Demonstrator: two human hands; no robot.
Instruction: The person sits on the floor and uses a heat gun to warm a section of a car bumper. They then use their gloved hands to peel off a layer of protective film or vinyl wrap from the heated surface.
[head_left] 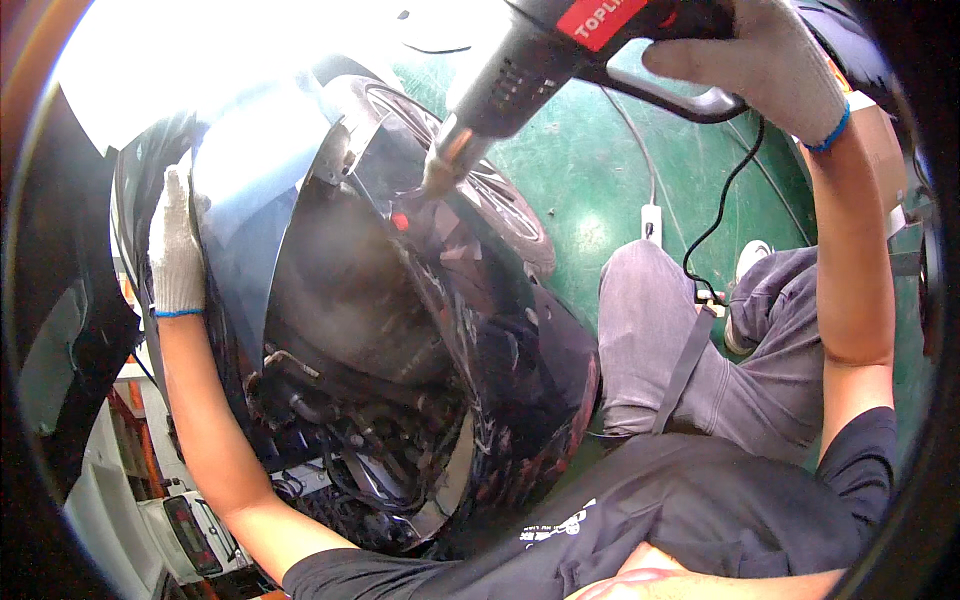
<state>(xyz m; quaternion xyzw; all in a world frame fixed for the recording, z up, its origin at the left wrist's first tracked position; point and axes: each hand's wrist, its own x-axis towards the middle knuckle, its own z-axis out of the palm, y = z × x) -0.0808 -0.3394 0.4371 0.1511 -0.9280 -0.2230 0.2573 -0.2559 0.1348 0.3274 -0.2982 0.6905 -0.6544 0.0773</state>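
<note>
A black heat gun [520, 80] with a red label and metal nozzle is gripped by my right hand [765, 75] in a white knit glove with a blue cuff. Its nozzle points down at the upper end of a dark, loose car bumper [500, 330], close to the wheel; whether it touches cannot be told. Beside a grey-blue fender [250, 200], my left hand [178, 245], gloved alike, lies flat along the panel's far-left edge with fingers stretched out. Between fender and bumper, a gap shows a dark liner [340, 280].
A spoked wheel [505, 205] stands behind the bumper. The heat gun's black cord [735, 180] hangs to my knees, near a white power strip [652, 225] on the green floor [580, 200]. Hoses and brackets [340, 440] show in the opening. A cardboard box [880, 150] stands far right.
</note>
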